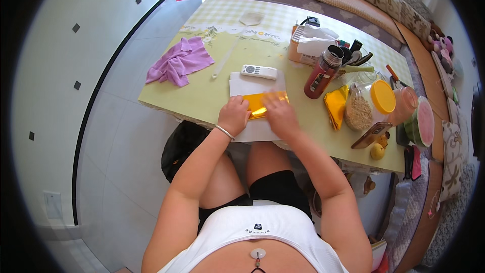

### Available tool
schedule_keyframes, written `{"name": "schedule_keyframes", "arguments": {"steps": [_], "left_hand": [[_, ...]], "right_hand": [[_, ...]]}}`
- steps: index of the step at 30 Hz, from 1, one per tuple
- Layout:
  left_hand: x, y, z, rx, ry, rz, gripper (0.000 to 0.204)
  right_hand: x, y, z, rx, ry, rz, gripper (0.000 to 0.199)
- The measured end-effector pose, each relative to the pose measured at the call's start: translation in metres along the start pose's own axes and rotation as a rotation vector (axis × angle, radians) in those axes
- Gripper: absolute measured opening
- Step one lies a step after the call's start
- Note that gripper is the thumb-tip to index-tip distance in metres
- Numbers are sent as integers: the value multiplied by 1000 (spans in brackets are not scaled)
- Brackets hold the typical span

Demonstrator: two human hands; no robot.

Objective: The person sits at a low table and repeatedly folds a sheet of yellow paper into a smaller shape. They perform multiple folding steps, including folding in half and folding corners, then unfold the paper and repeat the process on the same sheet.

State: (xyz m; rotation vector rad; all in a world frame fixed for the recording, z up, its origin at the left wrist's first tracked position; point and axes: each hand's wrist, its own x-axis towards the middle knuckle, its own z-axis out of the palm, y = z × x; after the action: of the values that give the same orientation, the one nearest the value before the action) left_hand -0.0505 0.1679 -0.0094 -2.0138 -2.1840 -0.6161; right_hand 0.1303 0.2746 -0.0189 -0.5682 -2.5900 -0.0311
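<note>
A shiny gold foil sheet (257, 105), with straight folded-looking edges, lies across white paper (242, 87) near the table's front edge. At the foil's left end, my left hand (234, 114) is closed with the fingertips pinching its edge; a silver bangle rings that wrist. My right hand (281, 116) rests over the foil's right end, fingers stretched out and slightly blurred by motion. A white remote control (258, 72) lies on the paper's far part, beyond both hands.
Right of the paper stand a dark red thermos (323, 73), more gold foil (335, 107), a yellow-lidded jar (359, 108), a phone (371, 135), a yellow fruit (377, 151) and a cut watermelon (420, 121). Behind is a tissue box (301, 53); a purple cloth (181, 62) lies left.
</note>
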Motion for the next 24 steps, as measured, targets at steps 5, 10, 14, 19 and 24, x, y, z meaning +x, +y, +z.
{"name": "schedule_keyframes", "arguments": {"steps": [5, 10, 14, 19, 24], "left_hand": [[-6, -6, 1, -69, 37, 8, 25], [-35, -23, 6, -10, 30, -68, 46], [-51, -37, 15, 62, 2, -68, 64], [-30, -53, 1, -244, -102, -259, 88], [-14, -72, 2, -307, -128, -337, 100]], "right_hand": [[-34, -28, -1, 181, -288, -42, 83], [-52, 1, -21, 118, -426, 139, 88], [-64, 19, -27, 168, -409, 205, 84], [-54, 30, -25, 379, -22, 324, 54], [-16, 30, -20, 1017, 49, 566, 21]]}}
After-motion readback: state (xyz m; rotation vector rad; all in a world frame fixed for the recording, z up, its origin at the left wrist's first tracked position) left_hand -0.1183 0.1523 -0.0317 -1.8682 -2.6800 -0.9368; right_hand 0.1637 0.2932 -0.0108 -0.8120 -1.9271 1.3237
